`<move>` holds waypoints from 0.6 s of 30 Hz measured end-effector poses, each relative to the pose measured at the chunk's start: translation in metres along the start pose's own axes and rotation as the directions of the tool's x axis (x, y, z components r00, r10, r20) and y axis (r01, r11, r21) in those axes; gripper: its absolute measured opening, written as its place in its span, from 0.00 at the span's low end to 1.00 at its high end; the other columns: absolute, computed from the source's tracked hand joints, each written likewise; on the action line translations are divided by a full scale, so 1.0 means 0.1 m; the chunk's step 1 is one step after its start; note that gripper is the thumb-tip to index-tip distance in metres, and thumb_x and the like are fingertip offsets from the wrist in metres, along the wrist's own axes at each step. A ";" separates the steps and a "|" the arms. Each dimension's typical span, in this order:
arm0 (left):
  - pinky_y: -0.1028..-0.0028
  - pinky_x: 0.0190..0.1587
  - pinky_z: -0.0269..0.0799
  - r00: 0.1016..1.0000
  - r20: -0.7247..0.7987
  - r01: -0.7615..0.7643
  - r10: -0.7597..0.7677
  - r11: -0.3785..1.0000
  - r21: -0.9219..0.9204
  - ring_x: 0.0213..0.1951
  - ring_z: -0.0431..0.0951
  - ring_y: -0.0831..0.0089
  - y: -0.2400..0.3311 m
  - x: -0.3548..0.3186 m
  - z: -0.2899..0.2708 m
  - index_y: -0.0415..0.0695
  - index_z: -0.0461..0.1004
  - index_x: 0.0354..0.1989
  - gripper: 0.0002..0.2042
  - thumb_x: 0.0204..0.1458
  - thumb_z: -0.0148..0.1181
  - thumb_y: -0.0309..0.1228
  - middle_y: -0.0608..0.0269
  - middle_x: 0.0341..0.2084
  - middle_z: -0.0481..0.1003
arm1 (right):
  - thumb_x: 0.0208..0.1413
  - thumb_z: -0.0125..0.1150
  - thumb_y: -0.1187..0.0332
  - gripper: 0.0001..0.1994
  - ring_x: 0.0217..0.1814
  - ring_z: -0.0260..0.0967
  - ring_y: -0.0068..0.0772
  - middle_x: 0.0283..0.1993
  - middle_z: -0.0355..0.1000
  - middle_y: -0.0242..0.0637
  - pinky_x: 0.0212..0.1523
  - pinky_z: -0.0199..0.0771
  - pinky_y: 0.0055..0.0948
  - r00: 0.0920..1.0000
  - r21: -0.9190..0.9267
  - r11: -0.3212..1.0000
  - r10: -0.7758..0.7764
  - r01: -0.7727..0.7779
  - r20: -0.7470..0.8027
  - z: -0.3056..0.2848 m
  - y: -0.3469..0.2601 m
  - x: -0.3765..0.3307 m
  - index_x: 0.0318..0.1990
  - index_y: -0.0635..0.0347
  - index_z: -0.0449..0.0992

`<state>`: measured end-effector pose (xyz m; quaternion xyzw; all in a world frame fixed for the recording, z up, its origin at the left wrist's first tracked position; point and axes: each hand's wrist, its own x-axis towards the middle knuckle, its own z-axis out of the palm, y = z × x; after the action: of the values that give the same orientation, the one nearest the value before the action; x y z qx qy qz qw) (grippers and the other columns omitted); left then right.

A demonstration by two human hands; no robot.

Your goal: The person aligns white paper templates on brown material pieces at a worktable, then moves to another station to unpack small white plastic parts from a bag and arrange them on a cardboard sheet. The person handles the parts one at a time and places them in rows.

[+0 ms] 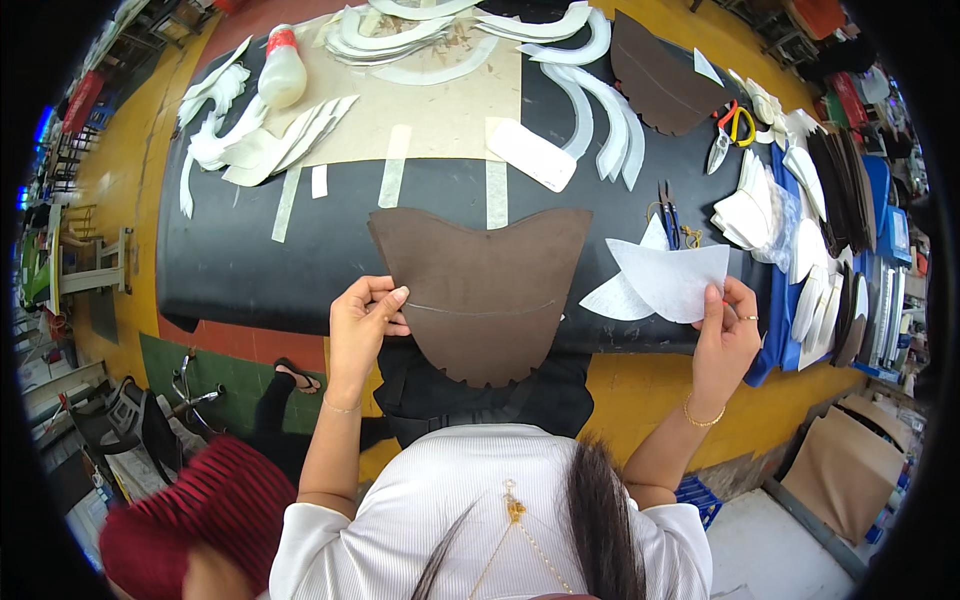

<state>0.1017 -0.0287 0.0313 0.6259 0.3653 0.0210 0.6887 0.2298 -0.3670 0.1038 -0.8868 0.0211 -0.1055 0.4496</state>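
Leather: brown shoe-upper piece point(480, 295), flat on the near edge of the black worktable point(250, 260), its scalloped lower edge hanging off the table toward you.
Left hand point(362, 325): pinched shut on the leather's left edge, thumb on top, right at the table's near edge.
Right hand point(725, 335): closed on the white lining piece point(672, 280), held by its lower right corner, just right of the leather and not touching it.
Hands: well apart, one piece each.
Leather feel: my read is light, limp, thin; it lies flat on the table with no curl. Expect it to droop if you lift it by one edge.
Leather grip: take it at the side edges, near the faint stitch line across the middle; the scallops look like the part most likely to crease.
Lining feel: looks thinner and papery, stiff enough to hold its shape off one corner. Probably creases easily, so keep the pinch light.
Second white piece point(618, 298): lies under the held one, at the table's near edge, right of the leather.
Far side of table: beige paper sheet point(440, 110) with curved white cut strips point(400, 40), white glue bottle point(282, 70), another brown scalloped piece point(660, 85).
Right end of table: scissors point(730, 130), small snips point(668, 215), stacks of white cut parts point(750, 210).
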 end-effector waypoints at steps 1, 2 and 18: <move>0.82 0.22 0.75 1.000 -0.022 0.025 -0.022 0.994 0.110 0.20 0.74 0.81 0.04 0.00 0.01 0.33 0.74 0.39 0.09 0.56 0.62 0.27 0.65 0.21 0.73 | 0.61 0.58 0.73 0.05 0.26 0.67 0.14 0.32 0.74 0.33 0.26 0.65 0.16 1.000 0.029 0.999 0.016 -0.015 -0.006 -0.04 -0.02 -0.03 0.42 0.65 0.74; 0.83 0.22 0.74 0.998 -0.046 0.051 -0.042 0.975 0.217 0.19 0.74 0.81 0.12 0.00 0.02 0.33 0.74 0.38 0.10 0.55 0.63 0.28 0.65 0.19 0.72 | 0.60 0.59 0.74 0.05 0.27 0.67 0.14 0.32 0.74 0.33 0.27 0.65 0.16 0.999 0.055 0.998 0.022 -0.024 0.031 -0.09 -0.05 -0.07 0.41 0.65 0.74; 0.80 0.27 0.76 0.960 0.252 0.150 -0.123 0.984 -0.093 0.26 0.81 0.73 0.05 -0.44 0.10 0.33 0.75 0.33 0.07 0.55 0.63 0.25 0.56 0.25 0.79 | 0.59 0.61 0.71 0.08 0.32 0.75 0.20 0.32 0.76 0.36 0.32 0.77 0.20 0.677 0.298 0.787 0.196 -0.540 0.709 0.63 -0.08 -0.90 0.36 0.68 0.71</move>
<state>0.0768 -0.0581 0.0563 0.5577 0.3182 -0.0840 0.7620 0.1543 -0.3005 0.0584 -0.7000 0.0232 0.3001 0.6476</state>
